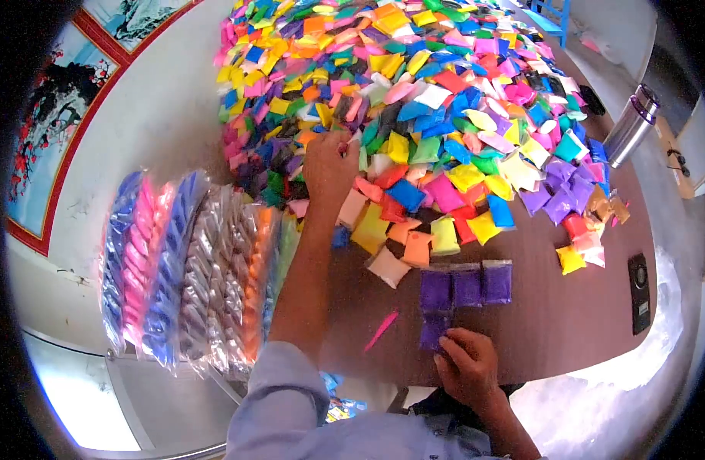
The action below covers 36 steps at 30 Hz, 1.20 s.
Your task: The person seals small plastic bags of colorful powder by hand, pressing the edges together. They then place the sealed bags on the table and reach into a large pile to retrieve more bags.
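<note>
My left hand (331, 170) reaches to the near left edge of a large heap of small colourful packets (437, 100). Its fingers are curled among the packets, and what they pinch is hidden. My right hand (469, 363) is low at the table's front, thumb and fingertips closed on the edge of a purple packet (432, 334). Further purple packets (467, 286) lie flat just above it, side by side in a row, with one under the row's left end. A thin pink strip (381, 331) lies left of them.
Long clear bags of coloured packets (188, 268) stand along the table's left side. A steel flask (634, 125) and a black device (639, 294) are on the right of the brown table (567, 337). A small group of purple packets (561, 192) lies right of the heap.
</note>
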Tool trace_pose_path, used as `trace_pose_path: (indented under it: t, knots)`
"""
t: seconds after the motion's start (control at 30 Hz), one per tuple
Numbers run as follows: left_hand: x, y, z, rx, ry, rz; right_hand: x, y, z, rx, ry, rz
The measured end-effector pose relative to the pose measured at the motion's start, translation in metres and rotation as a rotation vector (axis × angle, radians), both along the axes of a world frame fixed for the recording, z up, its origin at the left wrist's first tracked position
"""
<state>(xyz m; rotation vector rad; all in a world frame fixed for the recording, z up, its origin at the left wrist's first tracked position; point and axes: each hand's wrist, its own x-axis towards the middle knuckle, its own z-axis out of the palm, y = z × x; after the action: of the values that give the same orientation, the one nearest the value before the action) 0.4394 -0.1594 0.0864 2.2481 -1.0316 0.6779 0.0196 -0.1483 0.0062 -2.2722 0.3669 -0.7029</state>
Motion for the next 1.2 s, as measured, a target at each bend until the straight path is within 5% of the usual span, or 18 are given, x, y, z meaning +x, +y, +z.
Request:
trace_pose_path:
  t: [0.27, 0.47, 0.57, 0.7, 0.8, 1.07, 1.2]
  knots:
    - [0.058, -0.067, -0.006, 0.137, 0.008, -0.014, -0.002, -0.005, -0.008, 0.096, -0.024, 0.033]
    - [0.080, -0.066, -0.019, -0.082, 0.100, -0.029, -0.002, -0.007, -0.001, 0.121, -0.023, 0.009]
    - [0.040, -0.040, 0.006, -0.435, 0.621, -0.224, -0.001, -0.006, -0.003, 0.142, -0.057, 0.023]
    - [-0.019, 0.003, 0.031, -0.588, 0.827, -0.309, -0.002, -0.002, -0.001, 0.083, -0.039, 0.003]
    - [-0.035, 0.030, 0.034, -0.461, 0.663, -0.375, -0.003, 0.000, -0.001, 0.082, -0.076, -0.012]
    - [-0.070, 0.062, 0.034, -0.383, 0.731, -0.323, -0.005, 0.005, -0.005, 0.115, -0.078, -0.066]
    - [-0.016, 0.065, -0.005, -0.196, 0.298, -0.142, -0.007, 0.005, -0.007, 0.133, -0.061, -0.059]
